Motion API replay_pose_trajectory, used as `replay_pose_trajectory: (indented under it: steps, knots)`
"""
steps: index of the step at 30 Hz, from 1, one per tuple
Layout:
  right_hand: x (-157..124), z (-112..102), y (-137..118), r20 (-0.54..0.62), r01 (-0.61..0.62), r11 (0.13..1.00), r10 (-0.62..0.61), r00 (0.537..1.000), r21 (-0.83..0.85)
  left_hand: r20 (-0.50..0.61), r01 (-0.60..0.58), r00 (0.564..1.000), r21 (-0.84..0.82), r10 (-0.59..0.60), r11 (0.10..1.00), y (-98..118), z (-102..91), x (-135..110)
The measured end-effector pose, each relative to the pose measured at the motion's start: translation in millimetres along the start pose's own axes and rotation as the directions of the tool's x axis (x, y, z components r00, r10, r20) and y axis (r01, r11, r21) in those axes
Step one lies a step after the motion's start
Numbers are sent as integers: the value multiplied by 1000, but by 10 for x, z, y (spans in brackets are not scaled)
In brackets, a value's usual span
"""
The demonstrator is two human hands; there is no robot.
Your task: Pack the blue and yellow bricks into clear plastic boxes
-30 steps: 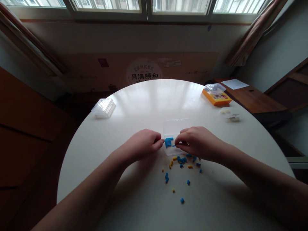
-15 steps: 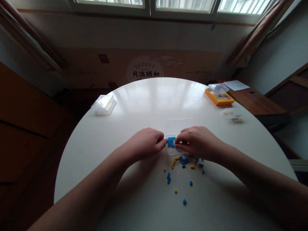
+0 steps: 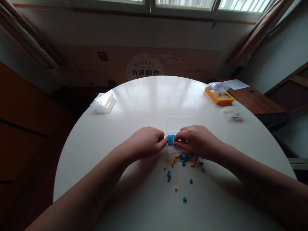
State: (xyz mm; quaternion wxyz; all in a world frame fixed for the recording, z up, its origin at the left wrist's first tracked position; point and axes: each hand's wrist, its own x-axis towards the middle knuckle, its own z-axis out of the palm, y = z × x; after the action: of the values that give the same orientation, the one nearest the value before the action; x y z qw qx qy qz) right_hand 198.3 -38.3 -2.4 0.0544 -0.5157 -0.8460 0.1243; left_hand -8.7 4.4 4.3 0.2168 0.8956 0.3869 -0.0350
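Observation:
A clear plastic box lies on the white table with its lid folded back. Inside its near part, small blue building bricks sit together in rows. My left hand is closed, its thumb and curled forefinger at the box's left edge, touching the left end of the bricks. From the right, my right hand reaches over the box with thumb and fingers pinched at the right end of the rows. Whatever lies between those fingertips is hidden. Loose blue bricks and yellow bricks are scattered in front of the box.
Another clear plastic case stands at the table's far left. On the far right is an orange box with a clear lid on top. Small blurred packets lie nearer. A wooden desk adjoins the round table's right edge.
The whole view has shifted very slightly. My right fingertips have moved a little left toward the blue rows, while my left hand keeps its place at the box.

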Motion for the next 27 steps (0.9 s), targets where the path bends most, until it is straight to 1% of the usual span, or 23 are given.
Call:
replay_pose_trajectory:
  steps: [7, 19, 24, 27]
  knots:
    - [14, 14, -9, -12, 5, 999, -5, 1000, 33, -29, -17, 999, 36, 18, 999, -25, 28, 1]
    - [5, 41, 27, -26, 44, 999, -44, 999, 12, -16, -3, 1000, 23, 3, 1000, -6, 16, -9]
    - [-13, 11, 30, -16, 70, 997, -70, 997, 15, -5, 0, 1000, 8, 0, 1000, -5, 12, -8]
    - [-20, -10, 13, -15, 66, 998, -66, 998, 14, -1, 4, 1000, 8, -4, 1000, -4, 12, -6]
